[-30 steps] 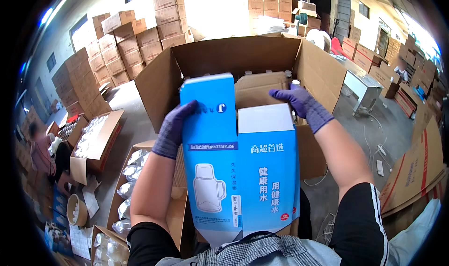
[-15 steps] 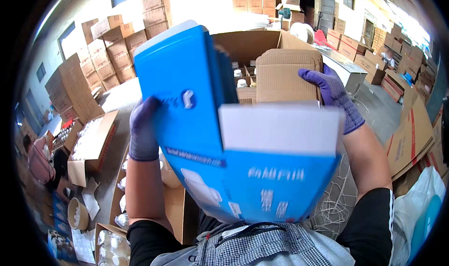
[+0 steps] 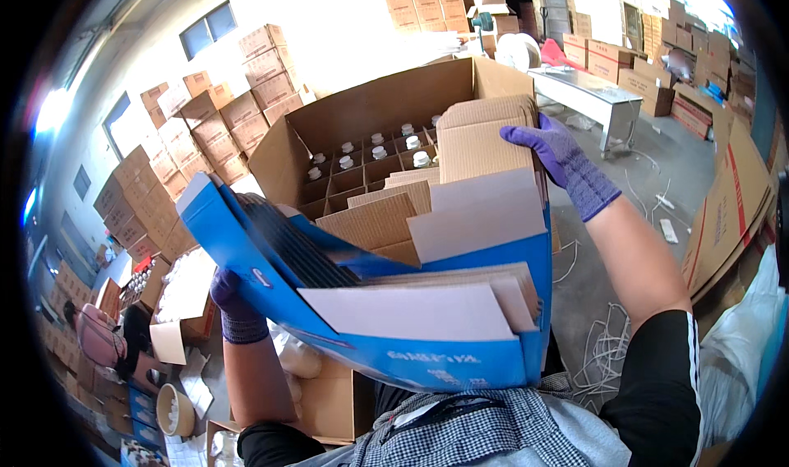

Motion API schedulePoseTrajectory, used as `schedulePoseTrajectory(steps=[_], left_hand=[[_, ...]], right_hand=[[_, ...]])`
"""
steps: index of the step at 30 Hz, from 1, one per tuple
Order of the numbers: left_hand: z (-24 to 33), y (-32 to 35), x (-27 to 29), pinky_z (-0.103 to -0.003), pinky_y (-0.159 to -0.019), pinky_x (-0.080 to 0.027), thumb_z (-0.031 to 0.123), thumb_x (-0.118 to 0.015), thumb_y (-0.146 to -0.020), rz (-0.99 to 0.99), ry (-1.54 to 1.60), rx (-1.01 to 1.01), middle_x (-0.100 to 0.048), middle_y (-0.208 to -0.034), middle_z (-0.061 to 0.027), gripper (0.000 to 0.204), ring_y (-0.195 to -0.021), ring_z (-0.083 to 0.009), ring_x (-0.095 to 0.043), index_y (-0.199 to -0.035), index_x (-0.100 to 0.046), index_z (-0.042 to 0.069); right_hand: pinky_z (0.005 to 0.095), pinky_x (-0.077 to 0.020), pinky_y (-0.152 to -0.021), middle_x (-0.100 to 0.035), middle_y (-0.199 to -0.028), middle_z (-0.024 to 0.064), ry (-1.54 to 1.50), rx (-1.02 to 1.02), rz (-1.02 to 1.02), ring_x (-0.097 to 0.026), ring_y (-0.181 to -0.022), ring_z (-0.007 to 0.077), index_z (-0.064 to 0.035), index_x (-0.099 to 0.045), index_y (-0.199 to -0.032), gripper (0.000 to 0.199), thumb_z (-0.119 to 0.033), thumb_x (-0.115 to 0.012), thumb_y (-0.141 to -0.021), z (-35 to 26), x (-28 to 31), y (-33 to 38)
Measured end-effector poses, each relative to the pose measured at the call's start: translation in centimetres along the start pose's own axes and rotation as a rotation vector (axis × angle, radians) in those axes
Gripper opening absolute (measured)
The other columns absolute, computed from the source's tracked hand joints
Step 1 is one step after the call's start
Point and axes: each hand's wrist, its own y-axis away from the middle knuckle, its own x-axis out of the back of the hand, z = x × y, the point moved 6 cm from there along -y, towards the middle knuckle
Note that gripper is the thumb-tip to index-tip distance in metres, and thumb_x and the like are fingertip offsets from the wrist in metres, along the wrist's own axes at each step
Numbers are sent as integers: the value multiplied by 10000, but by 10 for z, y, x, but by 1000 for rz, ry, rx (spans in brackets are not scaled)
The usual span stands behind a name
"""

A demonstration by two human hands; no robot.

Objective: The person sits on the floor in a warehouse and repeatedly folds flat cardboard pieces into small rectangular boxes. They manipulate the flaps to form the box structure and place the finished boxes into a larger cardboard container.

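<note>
A stack of nested blue corrugated box blanks [image 3: 493, 364] spans the space between my two hands, white flaps on the near side, brown insides facing away. My left hand [image 3: 238, 307], in a purple glove, is closed round the lower left edge of the layered blue side flaps. At the upper right, my gloved right hand [image 3: 563, 159] pinches the brown corrugated flaps [image 3: 485, 138], thumb over their face. Just beyond the stack stands a large open carton [image 3: 378, 101] with cardboard dividers. White-capped bottles [image 3: 421, 159] stand in its cells; the stack hides its near part.
An open carton [image 3: 325, 401] with white wrapped pieces sits below my left forearm. At left, a person [image 3: 103, 335] sits by more cartons. A white metal table [image 3: 588, 93] stands at far right. White cord [image 3: 604, 348] lies on the floor; flattened cartons [image 3: 731, 212] lean at right.
My left hand has moved down and left, tilting the blue side flaps outward and opening the stack. More of the divided carton and its bottles shows now. My right hand keeps its grip.
</note>
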Motion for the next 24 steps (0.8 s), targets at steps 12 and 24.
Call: schedulePoseTrajectory(steps=[12,24], left_hand=[[27,22,-132,-743,-1069,-322,485,-564,-969,-464,-33,-183,-619,-1159,-317,476,-1157,-517,-580,-1215,-614,80],[31,11,-135,-741,-1135,-215,195,-657,-943,-830,-19,-156,-601,-1210,-298,371,-1209,-538,-547,-1304,-603,132]], right_hand=[[301,-550,-874,-642,-1112,114,-69,119,31,-643,-1019,179,33,-544,-1282,613,-282,-799,-822,-26,-5,32],[270,-537,-870,-636,-1092,93,-70,51,42,-642,-989,147,4,-525,-1306,611,-315,-771,-847,12,10,8]])
